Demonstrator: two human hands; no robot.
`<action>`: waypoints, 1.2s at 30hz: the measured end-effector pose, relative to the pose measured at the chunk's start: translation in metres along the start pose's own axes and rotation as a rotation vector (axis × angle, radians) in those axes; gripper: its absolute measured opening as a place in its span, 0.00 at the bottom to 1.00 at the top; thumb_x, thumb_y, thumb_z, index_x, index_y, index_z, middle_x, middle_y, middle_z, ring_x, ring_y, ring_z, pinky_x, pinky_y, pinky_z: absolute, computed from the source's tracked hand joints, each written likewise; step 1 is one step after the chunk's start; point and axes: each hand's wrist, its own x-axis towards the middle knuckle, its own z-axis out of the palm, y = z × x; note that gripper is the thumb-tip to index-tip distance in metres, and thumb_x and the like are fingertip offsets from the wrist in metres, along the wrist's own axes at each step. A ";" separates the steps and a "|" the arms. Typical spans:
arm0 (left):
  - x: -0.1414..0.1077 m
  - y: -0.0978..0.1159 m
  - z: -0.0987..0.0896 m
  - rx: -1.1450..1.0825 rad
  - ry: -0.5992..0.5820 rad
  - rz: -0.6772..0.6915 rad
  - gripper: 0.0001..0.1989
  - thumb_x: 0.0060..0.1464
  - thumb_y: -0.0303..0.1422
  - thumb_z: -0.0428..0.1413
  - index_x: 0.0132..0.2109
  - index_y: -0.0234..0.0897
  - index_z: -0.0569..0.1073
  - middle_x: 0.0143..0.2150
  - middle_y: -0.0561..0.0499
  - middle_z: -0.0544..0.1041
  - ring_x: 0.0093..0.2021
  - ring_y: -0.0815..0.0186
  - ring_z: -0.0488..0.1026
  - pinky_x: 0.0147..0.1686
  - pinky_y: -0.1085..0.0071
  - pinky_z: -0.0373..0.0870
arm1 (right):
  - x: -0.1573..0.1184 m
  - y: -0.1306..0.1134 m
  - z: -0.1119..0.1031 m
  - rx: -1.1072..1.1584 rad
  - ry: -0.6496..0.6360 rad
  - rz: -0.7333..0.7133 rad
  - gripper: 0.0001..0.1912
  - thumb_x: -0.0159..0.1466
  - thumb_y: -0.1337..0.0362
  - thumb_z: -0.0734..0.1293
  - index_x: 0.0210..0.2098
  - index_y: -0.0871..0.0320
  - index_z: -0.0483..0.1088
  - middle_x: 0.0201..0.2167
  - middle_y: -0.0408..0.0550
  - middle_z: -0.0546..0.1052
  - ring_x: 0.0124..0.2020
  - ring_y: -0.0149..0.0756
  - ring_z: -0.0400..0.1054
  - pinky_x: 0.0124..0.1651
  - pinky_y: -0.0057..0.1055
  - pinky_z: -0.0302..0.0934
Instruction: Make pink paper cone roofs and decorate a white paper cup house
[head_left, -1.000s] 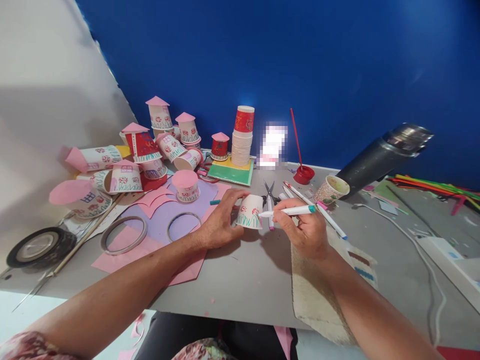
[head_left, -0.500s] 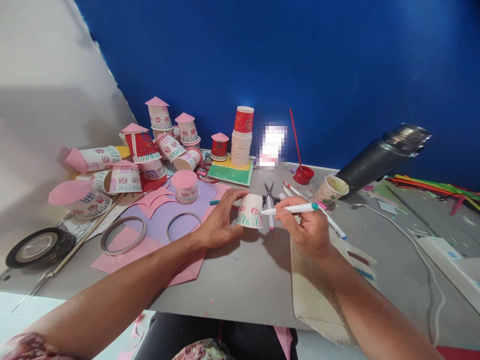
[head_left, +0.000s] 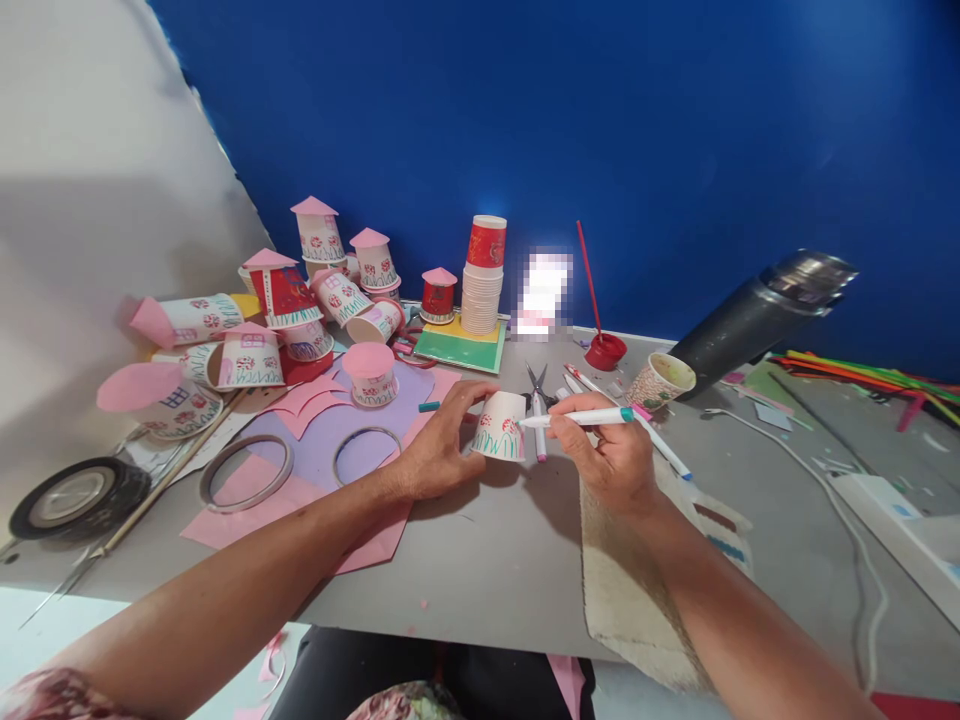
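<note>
My left hand [head_left: 448, 445] grips a small white paper cup [head_left: 500, 425] from its left side, the cup upside down with its wide rim lowest. Red flowers and green grass strokes are drawn on its side. Between the fingers of my right hand [head_left: 611, 455] is a white marker [head_left: 581, 418] with a green end, held nearly level. The marker's tip meets the cup's right side by the green strokes. Just behind lie scissors [head_left: 537, 385] and a pink-tipped marker [head_left: 541, 440]. A teal marker cap [head_left: 429, 407] rests left of the cup.
Decorated cups with pink paper roofs [head_left: 251, 352] crowd the left. A cup stack [head_left: 482, 285] stands at the back. Tape rings [head_left: 247, 500] lie on pink and purple paper. At right are a dark thermos [head_left: 739, 325], a patterned cup [head_left: 660, 380], a cloth [head_left: 611, 580] and a white cable [head_left: 832, 480].
The cup has tilted and turned slightly in my left hand, its rim a little lower. More green strokes show on its right side. The marker has shifted slightly left.
</note>
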 end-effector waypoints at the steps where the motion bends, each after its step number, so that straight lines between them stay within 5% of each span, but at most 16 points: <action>1: 0.000 0.000 0.000 -0.002 -0.001 0.003 0.37 0.42 0.21 0.57 0.61 0.44 0.61 0.61 0.46 0.64 0.62 0.56 0.64 0.60 0.57 0.67 | 0.000 0.000 0.000 0.003 -0.002 0.002 0.03 0.66 0.65 0.65 0.35 0.55 0.72 0.27 0.40 0.77 0.20 0.27 0.68 0.26 0.26 0.62; 36: 0.000 0.004 -0.001 -0.008 -0.017 0.007 0.34 0.48 0.26 0.60 0.62 0.45 0.61 0.62 0.45 0.64 0.62 0.54 0.64 0.59 0.55 0.68 | -0.001 0.000 -0.001 0.001 -0.017 0.015 0.05 0.66 0.64 0.65 0.35 0.55 0.72 0.26 0.41 0.77 0.21 0.29 0.68 0.26 0.27 0.62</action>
